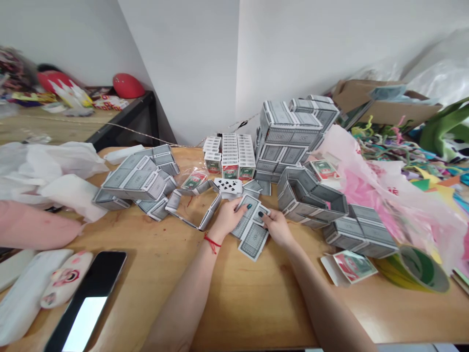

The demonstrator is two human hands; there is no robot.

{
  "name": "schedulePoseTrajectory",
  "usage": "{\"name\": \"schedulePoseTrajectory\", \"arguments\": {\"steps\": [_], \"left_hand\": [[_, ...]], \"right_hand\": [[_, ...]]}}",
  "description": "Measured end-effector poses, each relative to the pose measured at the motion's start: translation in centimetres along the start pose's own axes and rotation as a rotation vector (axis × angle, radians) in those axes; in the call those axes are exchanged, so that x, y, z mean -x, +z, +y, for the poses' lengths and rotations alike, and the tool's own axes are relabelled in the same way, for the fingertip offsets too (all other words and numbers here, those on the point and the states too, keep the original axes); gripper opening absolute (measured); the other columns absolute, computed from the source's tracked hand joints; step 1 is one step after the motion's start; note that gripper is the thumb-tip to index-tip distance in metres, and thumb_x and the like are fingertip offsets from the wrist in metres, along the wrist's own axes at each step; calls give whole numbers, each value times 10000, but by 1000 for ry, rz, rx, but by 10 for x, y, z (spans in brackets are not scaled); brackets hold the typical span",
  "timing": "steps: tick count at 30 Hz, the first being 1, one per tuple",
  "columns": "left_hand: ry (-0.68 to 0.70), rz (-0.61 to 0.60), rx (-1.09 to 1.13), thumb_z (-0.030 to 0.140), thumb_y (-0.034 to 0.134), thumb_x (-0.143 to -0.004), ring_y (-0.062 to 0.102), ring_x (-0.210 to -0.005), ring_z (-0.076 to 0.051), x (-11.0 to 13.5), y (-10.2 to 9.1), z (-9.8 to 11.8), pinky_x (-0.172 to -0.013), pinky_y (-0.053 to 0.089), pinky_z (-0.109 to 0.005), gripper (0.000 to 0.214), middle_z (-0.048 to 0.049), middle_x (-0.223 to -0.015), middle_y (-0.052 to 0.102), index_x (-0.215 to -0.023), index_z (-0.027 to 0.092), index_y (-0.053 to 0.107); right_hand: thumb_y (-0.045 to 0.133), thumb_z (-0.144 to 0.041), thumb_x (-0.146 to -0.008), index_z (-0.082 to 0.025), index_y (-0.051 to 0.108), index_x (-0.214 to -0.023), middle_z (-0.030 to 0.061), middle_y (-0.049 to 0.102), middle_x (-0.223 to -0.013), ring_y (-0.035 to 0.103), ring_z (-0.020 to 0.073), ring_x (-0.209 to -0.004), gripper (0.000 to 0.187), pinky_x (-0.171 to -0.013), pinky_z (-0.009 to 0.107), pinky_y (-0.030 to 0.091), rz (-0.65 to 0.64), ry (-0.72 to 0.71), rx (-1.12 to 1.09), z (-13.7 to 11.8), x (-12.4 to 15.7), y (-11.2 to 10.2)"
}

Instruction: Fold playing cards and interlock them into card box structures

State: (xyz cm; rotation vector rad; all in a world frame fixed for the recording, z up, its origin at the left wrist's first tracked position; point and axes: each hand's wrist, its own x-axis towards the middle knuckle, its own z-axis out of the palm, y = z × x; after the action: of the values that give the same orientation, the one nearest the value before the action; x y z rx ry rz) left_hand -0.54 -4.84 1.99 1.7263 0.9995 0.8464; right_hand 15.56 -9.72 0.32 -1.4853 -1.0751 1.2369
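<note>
Both hands hold a few grey-backed playing cards point(253, 240) that overlap each other above the middle of the table. My left hand point(230, 215) pinches the upper left card, thumb on its patterned back. My right hand point(277, 226) grips the right edge of the cards, its thumb on top. Just left of the hands stands an open frame of folded cards point(194, 226). A face-up card with black pips point(227, 186) lies behind the hands on other cards. To the right is a hollow ring of joined cards point(293, 210).
Card-built blocks point(134, 178) stand at left, and a taller stack point(287, 120) rises at back right. Several card boxes point(230, 154) are piled at the rear. A phone point(88, 303), an opened card box point(353, 267) and a tape roll point(417, 269) lie nearer.
</note>
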Motion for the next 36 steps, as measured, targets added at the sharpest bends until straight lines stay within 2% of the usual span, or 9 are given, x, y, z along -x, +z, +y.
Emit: {"name": "schedulePoseTrajectory", "arguments": {"steps": [7,11,16,22,29,36], "left_hand": [[-24,-17,8,335,442,-846,592,-820,-172,0,1,1,-732,468,-265,308,-57,-910,673,-1003,132,611],[-24,-37,104,372,494,-821,604,-867,-189,-3,0,-4,-774,476,-289,361,-70,-970,674,-1061,126,604],[-11,-22,199,309,566,-780,601,-955,-198,-5,0,-11,-857,466,-309,428,-87,-1075,648,-1167,126,552],[28,3,125,272,548,-791,595,-974,-206,-4,2,-11,-899,453,-349,405,-66,-1082,652,-1175,145,560],[47,24,66,255,564,-784,590,-999,-209,-5,5,-14,-919,444,-349,416,-75,-1099,646,-1183,137,553],[44,29,62,248,564,-780,590,-998,-204,-4,4,-14,-921,441,-349,399,-83,-1092,646,-1160,127,562]], "right_hand": [[584,-482,-648,-200,407,-559,-64,365,-446,284,79,-426,344,-455,232,178,-27,2,-24,-4,1,-1],[592,-516,-632,-205,380,-550,-76,323,-446,239,67,-419,385,-447,230,151,-68,6,-77,-11,3,-3],[585,-535,-641,-198,389,-564,-71,340,-465,259,69,-432,397,-450,227,171,-68,-3,-36,-10,3,-4],[550,-513,-659,-199,382,-554,-57,365,-474,297,78,-445,372,-450,222,203,0,-16,22,-5,2,0],[554,-476,-647,-194,404,-577,-56,370,-482,291,81,-458,327,-452,222,209,5,5,-13,-5,0,3],[529,-459,-662,-192,415,-572,-53,384,-480,310,87,-458,304,-455,227,225,11,-19,60,-1,-5,4]]}}
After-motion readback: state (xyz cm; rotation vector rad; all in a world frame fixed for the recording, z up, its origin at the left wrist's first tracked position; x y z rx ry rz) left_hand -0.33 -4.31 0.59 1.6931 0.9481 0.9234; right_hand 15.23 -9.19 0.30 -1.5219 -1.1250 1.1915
